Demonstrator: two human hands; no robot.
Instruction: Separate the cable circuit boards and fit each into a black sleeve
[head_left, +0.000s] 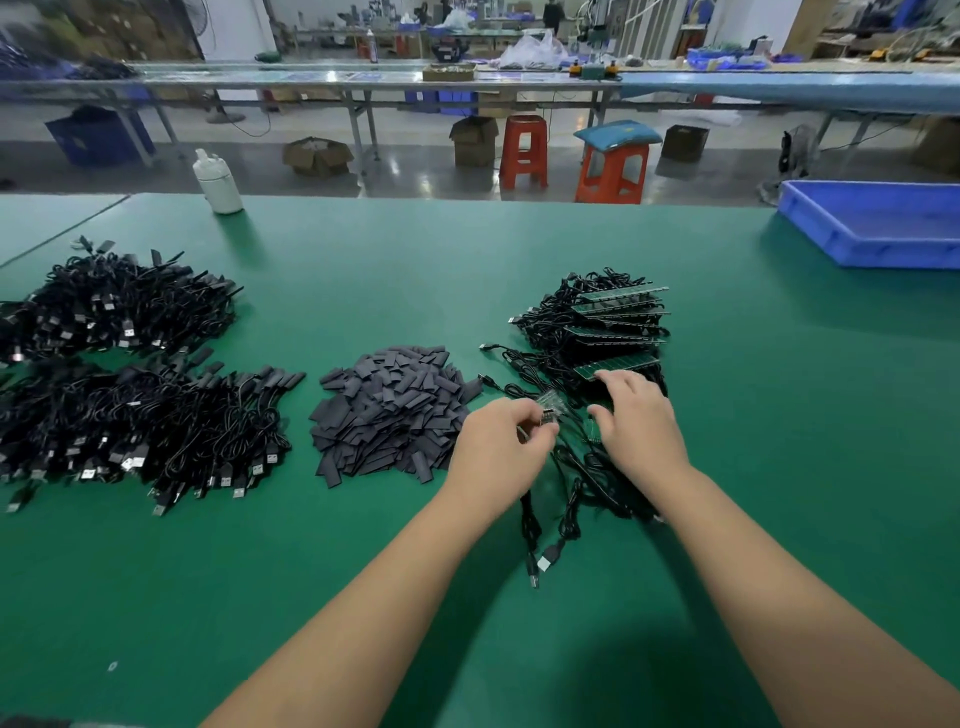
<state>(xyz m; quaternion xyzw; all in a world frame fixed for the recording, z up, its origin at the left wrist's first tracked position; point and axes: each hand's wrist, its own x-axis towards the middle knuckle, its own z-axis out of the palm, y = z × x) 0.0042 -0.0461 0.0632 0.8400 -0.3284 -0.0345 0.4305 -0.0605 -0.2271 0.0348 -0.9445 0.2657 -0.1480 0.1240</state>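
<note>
Head view. Green desk (395, 270) carries the work.

Left hand (501, 441): fingers curled, pinching a small circuit board (549, 410) at the fingertips; board blurred, detail not legible. Its cable (535, 519) trails toward the near edge, ending in USB plugs lying on the desk.

Right hand (641, 421): palm down, fingers relaxed and slightly spread, resting on the near edge of the board stack (613, 332). Whether it holds anything underneath cannot be told.

Board stack: green strips of joined circuit boards with black cables attached, piled right of centre, just beyond the hands.

Black sleeves (389, 410): loose heap of flat pieces, centre of desk, just left of the left hand, not touched.

Sleeved cables (119, 364): two large black piles at far left, well apart from the hands.

Also on the desk: white bottle (218, 182) at the far edge, blue tray (878, 223) at far right.
</note>
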